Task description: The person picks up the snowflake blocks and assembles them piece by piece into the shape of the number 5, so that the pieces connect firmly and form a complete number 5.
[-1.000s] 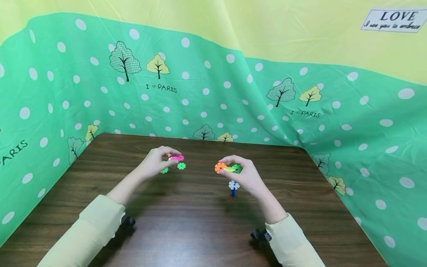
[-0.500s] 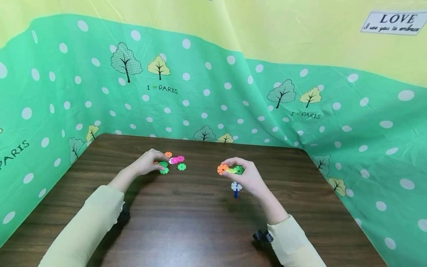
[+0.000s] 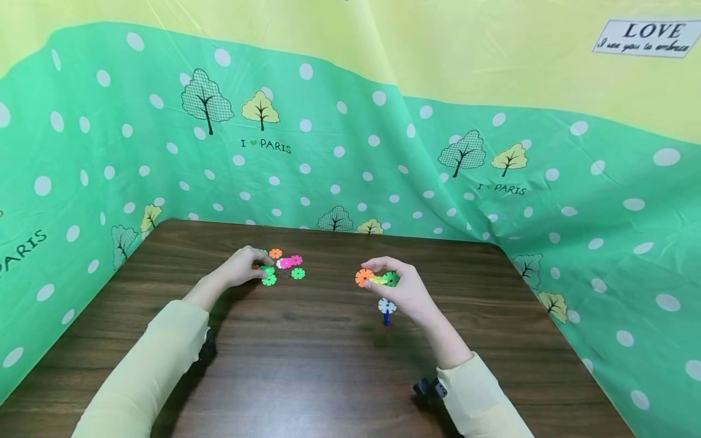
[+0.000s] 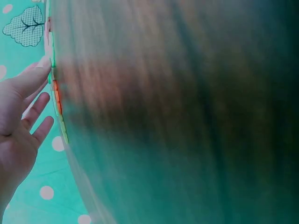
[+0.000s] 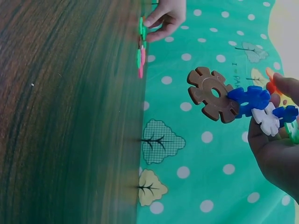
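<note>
My right hand (image 3: 402,286) pinches a joined build of notched plastic snowflake discs above the table. In the head view its orange disc (image 3: 364,278), yellow piece (image 3: 378,280) and green disc (image 3: 391,278) show, with a white disc (image 3: 386,305) hanging below. The right wrist view shows a brown disc (image 5: 198,99) at the free end, slotted to a blue disc (image 5: 254,98). At the loose discs, my left hand (image 3: 241,266) has thumb and fingertips touching a green disc (image 3: 267,269). The fingers (image 4: 38,109) are fairly straight in the left wrist view.
Loose discs lie on the brown wooden table (image 3: 306,365): an orange disc (image 3: 275,253), a pink disc (image 3: 296,260) and another green disc (image 3: 298,274) among several. A green and yellow printed curtain (image 3: 339,134) stands around the table's back and sides.
My left hand has drawn back leftward from the pink discs to the green ones at the left of the group. The right hand with its build has barely moved.
</note>
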`<move>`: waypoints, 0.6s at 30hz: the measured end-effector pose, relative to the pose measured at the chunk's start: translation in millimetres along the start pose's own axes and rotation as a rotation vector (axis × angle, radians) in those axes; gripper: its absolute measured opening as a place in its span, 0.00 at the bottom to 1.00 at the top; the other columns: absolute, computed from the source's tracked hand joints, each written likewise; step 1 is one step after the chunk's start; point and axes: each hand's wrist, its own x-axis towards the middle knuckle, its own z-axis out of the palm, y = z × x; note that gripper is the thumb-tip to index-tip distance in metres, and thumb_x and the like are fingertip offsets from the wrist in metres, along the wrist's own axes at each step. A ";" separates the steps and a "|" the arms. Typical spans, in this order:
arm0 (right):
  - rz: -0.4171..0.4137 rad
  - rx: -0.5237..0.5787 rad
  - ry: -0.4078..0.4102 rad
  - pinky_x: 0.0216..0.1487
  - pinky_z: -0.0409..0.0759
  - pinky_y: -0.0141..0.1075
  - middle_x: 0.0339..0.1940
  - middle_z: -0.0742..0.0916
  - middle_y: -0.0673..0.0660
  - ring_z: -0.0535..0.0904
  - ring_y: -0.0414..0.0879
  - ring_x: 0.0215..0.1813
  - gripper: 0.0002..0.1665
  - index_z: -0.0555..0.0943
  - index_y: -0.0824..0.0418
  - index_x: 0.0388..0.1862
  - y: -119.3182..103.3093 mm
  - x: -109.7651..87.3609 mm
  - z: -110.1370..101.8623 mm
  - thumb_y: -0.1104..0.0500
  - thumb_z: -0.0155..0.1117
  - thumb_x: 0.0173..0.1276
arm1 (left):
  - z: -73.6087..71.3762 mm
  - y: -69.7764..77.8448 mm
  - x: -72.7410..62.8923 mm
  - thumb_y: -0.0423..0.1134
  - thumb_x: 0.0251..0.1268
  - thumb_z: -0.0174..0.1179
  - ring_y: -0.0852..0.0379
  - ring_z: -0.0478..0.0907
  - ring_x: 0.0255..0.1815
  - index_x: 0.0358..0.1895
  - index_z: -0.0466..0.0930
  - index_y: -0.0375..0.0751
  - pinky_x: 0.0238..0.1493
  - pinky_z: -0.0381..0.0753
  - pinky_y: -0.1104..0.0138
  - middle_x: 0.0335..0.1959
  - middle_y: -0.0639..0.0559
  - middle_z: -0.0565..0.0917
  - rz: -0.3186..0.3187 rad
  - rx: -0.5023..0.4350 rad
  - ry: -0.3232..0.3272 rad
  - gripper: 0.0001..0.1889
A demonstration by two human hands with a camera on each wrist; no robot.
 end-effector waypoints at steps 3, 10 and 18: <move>-0.002 -0.010 0.003 0.33 0.80 0.30 0.40 0.85 0.57 0.78 0.47 0.35 0.16 0.82 0.62 0.46 -0.4 0.2 0.6 0.63 0.71 0.58 | 0.2 -1.5 0.3 0.32 0.52 0.69 0.41 0.74 0.55 0.47 0.83 0.36 0.58 0.71 0.49 0.46 0.43 0.84 -0.005 0.006 0.020 0.17; -0.014 -0.037 0.007 0.35 0.79 0.30 0.40 0.85 0.56 0.77 0.47 0.40 0.15 0.83 0.61 0.45 -0.6 0.4 2.0 0.63 0.71 0.57 | 1.4 -3.6 0.4 0.31 0.46 0.73 0.51 0.75 0.39 0.43 0.84 0.38 0.42 0.77 0.58 0.37 0.49 0.81 0.008 0.013 0.082 0.17; -0.019 -0.035 0.002 0.35 0.79 0.31 0.40 0.86 0.56 0.77 0.48 0.40 0.14 0.83 0.60 0.44 -2.0 0.9 3.2 0.63 0.71 0.58 | -0.9 -0.2 -1.2 0.28 0.52 0.68 0.55 0.74 0.32 0.39 0.84 0.37 0.35 0.76 0.62 0.33 0.48 0.83 -0.004 -0.028 0.115 0.10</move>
